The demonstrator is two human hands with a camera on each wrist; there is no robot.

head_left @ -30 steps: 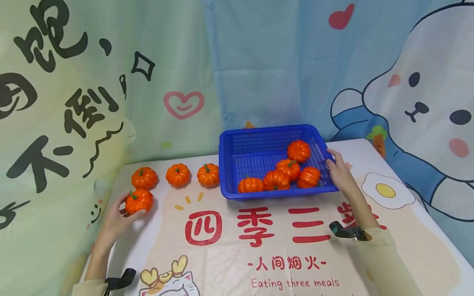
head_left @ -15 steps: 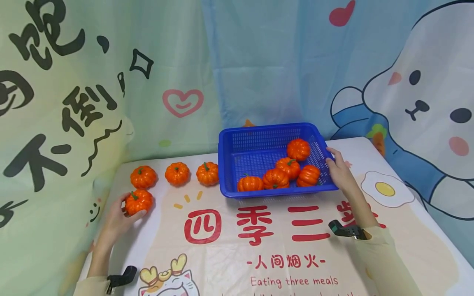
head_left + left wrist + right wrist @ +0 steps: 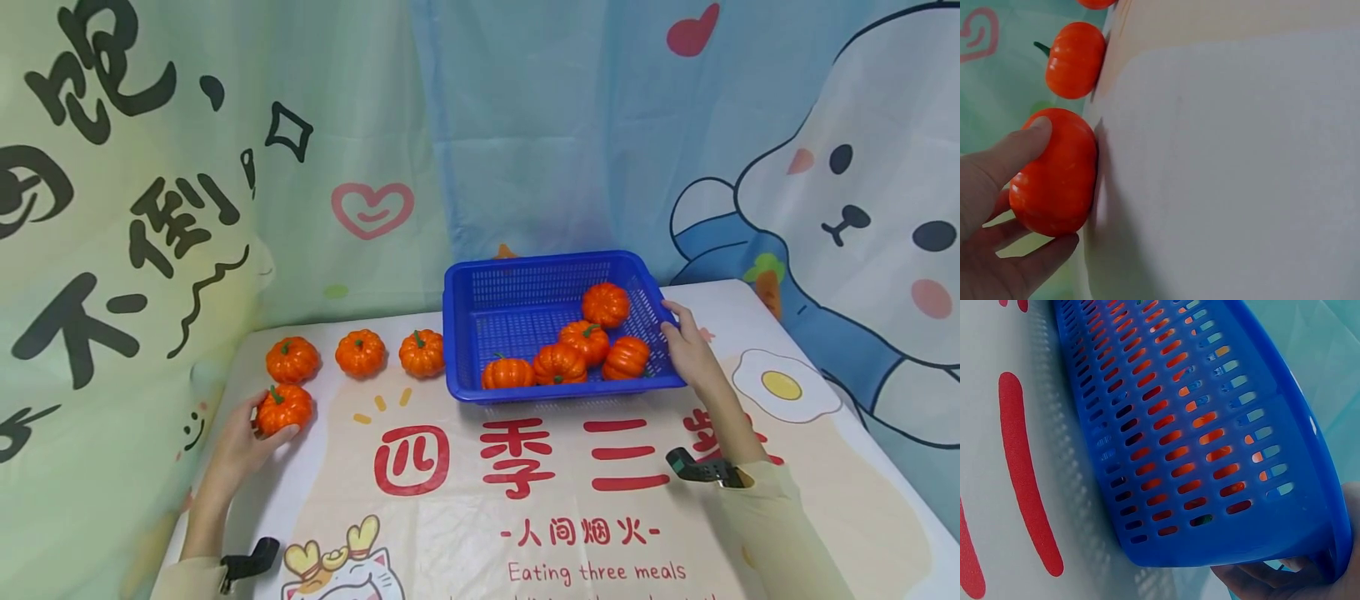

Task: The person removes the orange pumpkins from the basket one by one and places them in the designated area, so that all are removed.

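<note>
In my left hand [image 3: 242, 443] is a small orange toy pumpkin [image 3: 287, 410] with a green stem, held between the thumb and fingers at the table's left side. The left wrist view shows the thumb on one side of this pumpkin [image 3: 1060, 178] and fingers around the other. My right hand [image 3: 690, 354] grips the right rim of a blue slotted plastic basket [image 3: 459, 333]. Fingers curl beneath that rim in the right wrist view, where the basket's side [image 3: 1241, 537] hides most of its contents. Several orange pumpkins [image 3: 560, 364] lie inside, mostly toward the front and right.
Three more pumpkins form a row along the back edge: one just behind the held pumpkin [image 3: 292, 360], one in the middle [image 3: 361, 354], and one against the basket's left side [image 3: 423, 354]. A printed cloth [image 3: 480, 500] covers the table; a curtain [image 3: 345, 100] hangs behind.
Almost nothing differs. My left hand and its pumpkin have shifted very slightly; my right hand stays on the basket rim, and the other pumpkins lie as before.
</note>
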